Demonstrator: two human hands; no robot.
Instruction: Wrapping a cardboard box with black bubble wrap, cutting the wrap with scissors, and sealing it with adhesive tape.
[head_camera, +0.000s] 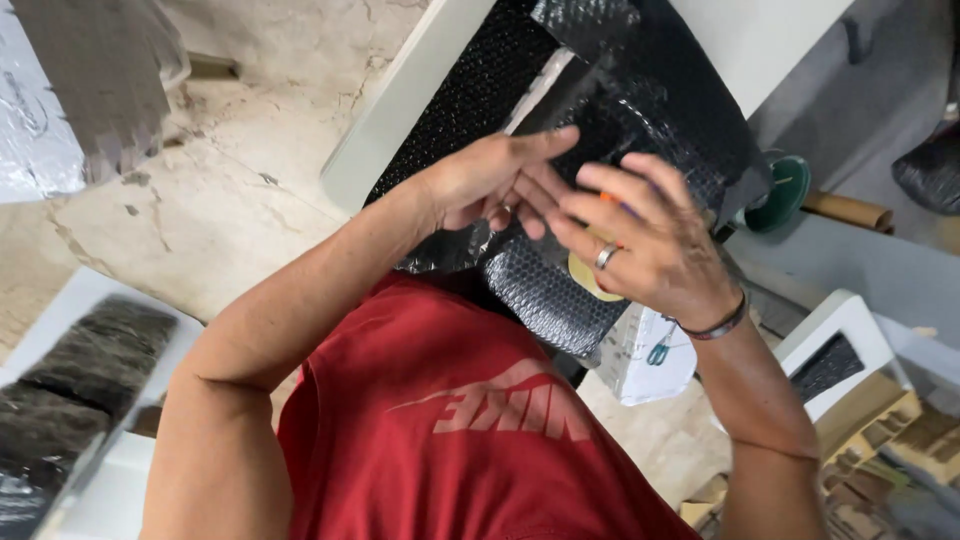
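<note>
Left of the black bubble wrap (640, 110) we see a pale stone floor (200, 200), and the wrap itself lies over a white table edge (400, 100) and hangs down toward our red shirt (470, 430). Our left hand (495, 180) is at the left border of the wrap, near its middle height. The forearm rises from the lower left, the wrist is straight, and the fingers are stretched out and spread, gripping nothing; the fingertips reach over to the right hand. Below both hands, a rolled part of the wrap (545, 295) presses against our body. Our right hand (650, 240) is in front of the right half of the wrap, with a ring and a wrist band, the back of the hand toward us and the fingers curved. A small orange thing (606, 197) shows between these fingers, but we cannot tell if the hand really grips it. We judge that this work goes well if the flat left palm keeps the wrap smooth and tight while the right hand works slowly, because the thin foil slips and folds easily. Right of the wrap lies a green tape roll (785, 195).
</note>
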